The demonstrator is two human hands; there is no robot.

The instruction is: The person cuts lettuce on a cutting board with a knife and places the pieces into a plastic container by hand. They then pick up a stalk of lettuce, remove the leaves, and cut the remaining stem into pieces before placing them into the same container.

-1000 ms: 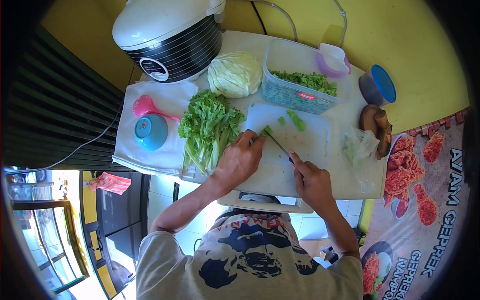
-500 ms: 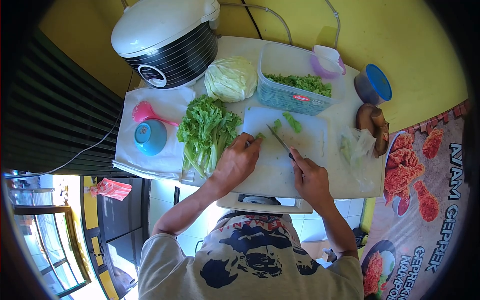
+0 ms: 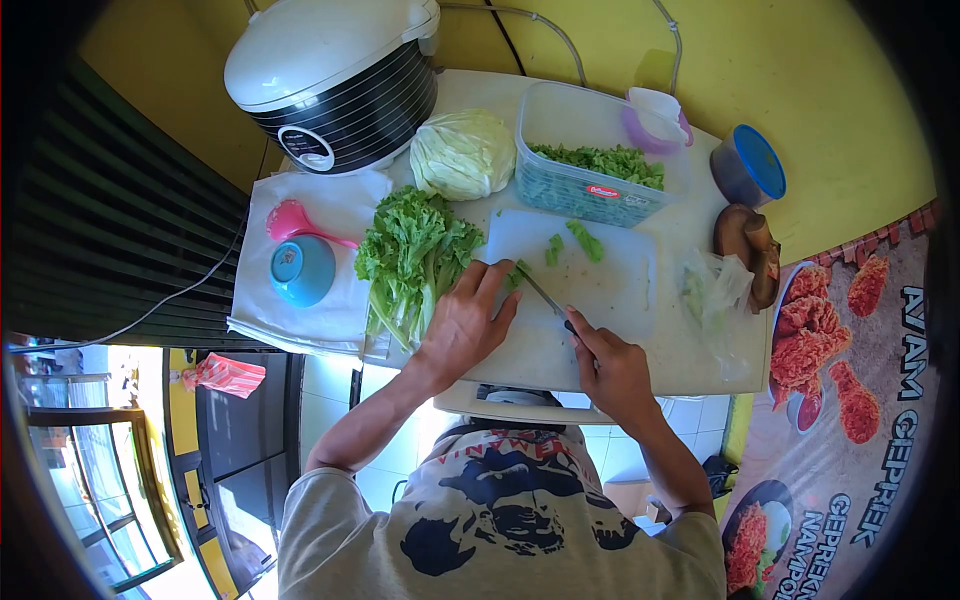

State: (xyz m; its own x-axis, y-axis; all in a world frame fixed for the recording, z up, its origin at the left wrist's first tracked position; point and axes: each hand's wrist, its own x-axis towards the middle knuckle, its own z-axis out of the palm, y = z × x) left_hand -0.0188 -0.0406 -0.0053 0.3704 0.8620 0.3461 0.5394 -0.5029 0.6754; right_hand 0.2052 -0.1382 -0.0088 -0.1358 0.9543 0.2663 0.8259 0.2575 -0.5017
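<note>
My right hand is closed around the dark handle of a knife. The blade points up and left, its tip beside a small piece of lettuce on the left part of the white cutting board. My left hand has its fingers bent over that lettuce, which shows only at the fingertips. Two cut lettuce pieces lie farther up the board. Left of the board, close to my left hand, rests a bunch of leafy lettuce.
Behind the board stand a clear container of chopped greens and a cabbage. A rice cooker, blue bowl and pink ladle are at left. At right are a plastic bag and blue-lidded tub.
The knife and my right hand have moved down and left, bringing the tip to the lettuce by my left fingertips. My left hand has shifted slightly left, its thumb farther from the fingers.
</note>
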